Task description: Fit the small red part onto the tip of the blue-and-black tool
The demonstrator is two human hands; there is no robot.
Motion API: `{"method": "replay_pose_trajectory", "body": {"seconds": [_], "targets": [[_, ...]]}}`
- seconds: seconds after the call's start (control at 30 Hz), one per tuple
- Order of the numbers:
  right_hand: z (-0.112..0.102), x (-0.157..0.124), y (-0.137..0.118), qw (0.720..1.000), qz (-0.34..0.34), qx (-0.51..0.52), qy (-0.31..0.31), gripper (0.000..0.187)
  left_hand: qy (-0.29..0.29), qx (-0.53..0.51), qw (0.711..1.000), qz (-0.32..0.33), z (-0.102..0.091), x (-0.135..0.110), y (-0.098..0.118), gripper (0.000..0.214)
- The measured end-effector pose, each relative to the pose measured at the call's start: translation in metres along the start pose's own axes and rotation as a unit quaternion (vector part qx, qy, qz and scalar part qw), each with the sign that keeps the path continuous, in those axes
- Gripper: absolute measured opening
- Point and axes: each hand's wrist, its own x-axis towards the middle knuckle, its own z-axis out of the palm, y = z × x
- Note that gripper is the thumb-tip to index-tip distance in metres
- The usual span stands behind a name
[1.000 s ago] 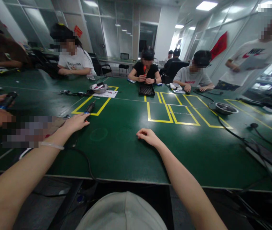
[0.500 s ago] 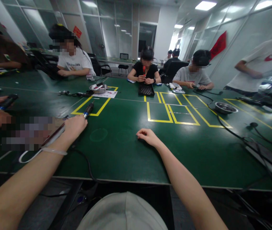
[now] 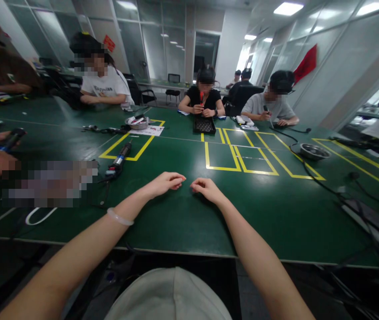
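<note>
My left hand (image 3: pixel 167 183) rests over the green table with its fingers curled in and the thumb against them; nothing shows in it. Just across a narrow gap, my right hand (image 3: pixel 206 189) is likewise loosely closed, thumb on the forefinger, with no object visible. The two hands' fingertips face each other without touching. To the left of my left hand lies an electric screwdriver (image 3: pixel 120 159), black with a blue band, its tip pointing away from me over a yellow tape frame. A pale bracelet (image 3: pixel 120 217) circles my left wrist.
A metal bowl (image 3: pixel 137 122) with small items sits on a paper sheet beyond the screwdriver. Another metal bowl (image 3: pixel 314 151) stands at right beside a black cable. A co-worker opposite works over a black tray (image 3: pixel 204 125). At far left, another person's hand holds a dark tool (image 3: pixel 13 138).
My left hand has let go of the electric screwdriver and moved right, close to my right hand. My right hand has stayed in place. The person standing at right has shifted further right.
</note>
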Motion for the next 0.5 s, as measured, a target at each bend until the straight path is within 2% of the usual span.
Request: {"method": "replay_pose_trajectory", "body": {"seconds": [0.1, 0.2, 0.3, 0.4, 0.5], "targets": [[-0.002, 0.0, -0.003, 1.0, 0.008, 0.022, -0.002, 0.02, -0.05, -0.033, 0.998, 0.005, 0.021, 0.005, -0.001, 0.053], [-0.003, 0.001, -0.004, 0.999, 0.023, 0.026, -0.002, 0.022, -0.06, 0.003, 0.997, 0.04, 0.024, 0.007, -0.005, 0.052], [-0.001, 0.0, -0.004, 0.999, 0.038, 0.026, -0.001, 0.028, -0.027, 0.119, 0.987, 0.105, 0.022, 0.005, -0.005, 0.043], [0.001, -0.001, -0.005, 0.998, 0.052, 0.041, 0.002, 0.032, 0.032, 0.232, 0.956, 0.175, 0.022, 0.001, -0.004, 0.037], [0.001, -0.003, -0.007, 0.995, 0.064, 0.07, 0.002, 0.035, 0.049, 0.293, 0.931, 0.213, 0.026, -0.004, -0.001, 0.037]]}}
